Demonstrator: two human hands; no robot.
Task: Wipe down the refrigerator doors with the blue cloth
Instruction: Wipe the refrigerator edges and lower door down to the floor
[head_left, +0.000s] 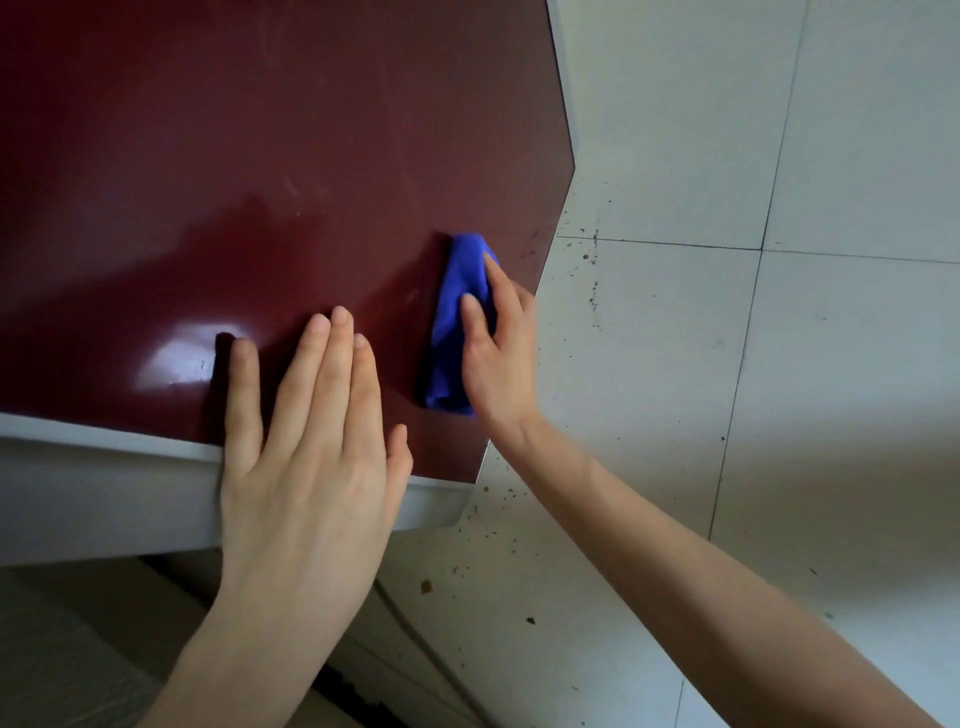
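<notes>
The dark red, glossy refrigerator door (270, 171) fills the upper left of the head view, with a grey-white trim along its lower edge. My right hand (498, 353) presses a folded blue cloth (457, 322) flat against the door near its lower right corner, fingers laid over the cloth. My left hand (306, 452) lies flat on the door's lower edge, fingers straight and together, its palm over the trim. Faint streaks show on the door above the cloth.
A white tiled wall (779, 260) with dark specks and grout lines stands right of the refrigerator. The grey trim (104, 488) runs under the door. Pale floor and a dark gap lie below at bottom left.
</notes>
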